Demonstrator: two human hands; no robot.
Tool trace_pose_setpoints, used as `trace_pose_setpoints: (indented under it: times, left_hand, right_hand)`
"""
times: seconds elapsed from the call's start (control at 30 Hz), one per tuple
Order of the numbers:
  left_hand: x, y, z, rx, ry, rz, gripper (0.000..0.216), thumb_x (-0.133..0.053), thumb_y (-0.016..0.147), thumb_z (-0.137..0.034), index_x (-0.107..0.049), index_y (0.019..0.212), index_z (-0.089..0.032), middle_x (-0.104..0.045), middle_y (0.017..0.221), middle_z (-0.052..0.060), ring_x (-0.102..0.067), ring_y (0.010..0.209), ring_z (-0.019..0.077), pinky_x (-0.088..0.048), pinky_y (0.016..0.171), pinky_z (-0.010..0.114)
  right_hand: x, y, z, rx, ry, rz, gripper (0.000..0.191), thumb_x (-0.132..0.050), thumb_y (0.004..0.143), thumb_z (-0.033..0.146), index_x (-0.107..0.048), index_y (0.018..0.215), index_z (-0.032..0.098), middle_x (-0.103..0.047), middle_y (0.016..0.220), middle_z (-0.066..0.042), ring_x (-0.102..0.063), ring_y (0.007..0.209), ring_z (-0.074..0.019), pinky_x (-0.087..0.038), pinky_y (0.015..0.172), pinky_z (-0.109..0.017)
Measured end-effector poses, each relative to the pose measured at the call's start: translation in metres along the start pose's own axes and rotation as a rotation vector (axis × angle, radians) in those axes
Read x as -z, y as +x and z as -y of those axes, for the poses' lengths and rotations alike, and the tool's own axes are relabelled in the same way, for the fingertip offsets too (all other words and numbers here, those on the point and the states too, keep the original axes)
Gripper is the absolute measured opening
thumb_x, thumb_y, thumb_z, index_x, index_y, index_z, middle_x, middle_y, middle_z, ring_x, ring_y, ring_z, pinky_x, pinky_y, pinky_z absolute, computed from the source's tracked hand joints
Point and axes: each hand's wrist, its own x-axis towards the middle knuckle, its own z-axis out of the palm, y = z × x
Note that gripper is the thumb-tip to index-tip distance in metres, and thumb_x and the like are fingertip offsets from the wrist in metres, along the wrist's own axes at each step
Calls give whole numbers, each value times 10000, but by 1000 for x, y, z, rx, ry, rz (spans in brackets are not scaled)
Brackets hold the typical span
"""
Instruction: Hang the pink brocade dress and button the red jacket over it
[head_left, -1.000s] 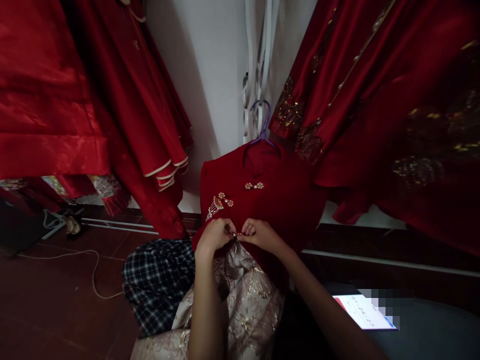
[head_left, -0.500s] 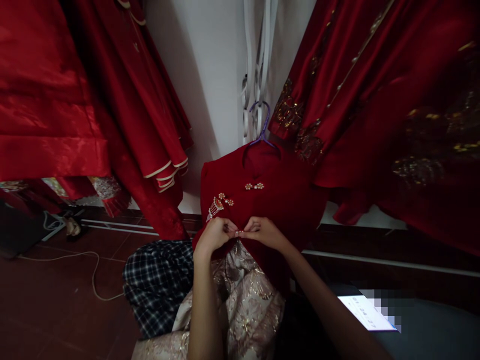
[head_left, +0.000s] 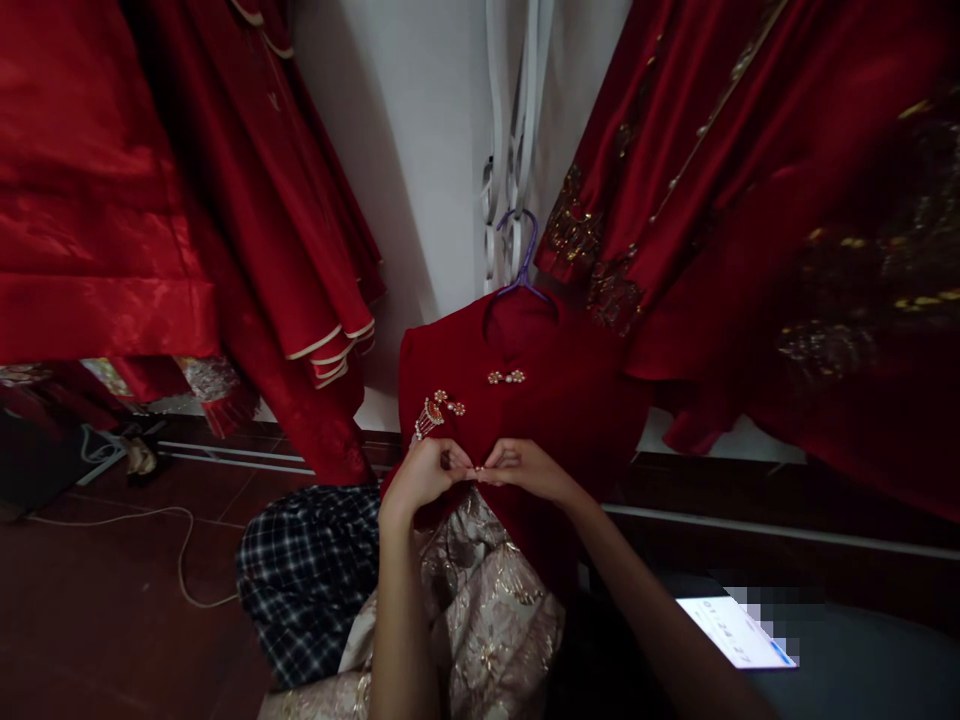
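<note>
Both hands are pinching one small pearl clasp between their fingertips: the left hand and right hand are meeting at the front of the red garment, below two other clasps, which is hanging on one purple hanger.

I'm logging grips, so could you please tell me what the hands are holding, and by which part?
Both hands, left hand and right hand, pinch the red garment at its front edge, fingers meeting on a small fastening there.
</note>
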Motion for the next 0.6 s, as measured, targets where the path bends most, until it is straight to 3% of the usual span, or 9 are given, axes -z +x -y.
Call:
trace_pose_setpoints:
  times: [0.4,0.6]
  left_hand:
    - [3,-2,2,-26,-104,44,252,-651,702,-375,-656,779,-134,-667,745,40,-597,676,128,-449,646,233]
    - [-2,2,3,-31,-212,-15,294,-660,693,-408,-653,793,-132,-669,767,51,-607,700,133,-465,669,234]
  right_hand:
    - [-2,1,-3,-4,34,21,386,-777,525,394,-573,714,126,-661,674,-37,-607,635,-125,-446,623,-261]
    - [6,-2,5,-21,20,58,345,-775,552,357,-577,710,123,-669,686,-36,-602,630,-113,-438,614,-249]
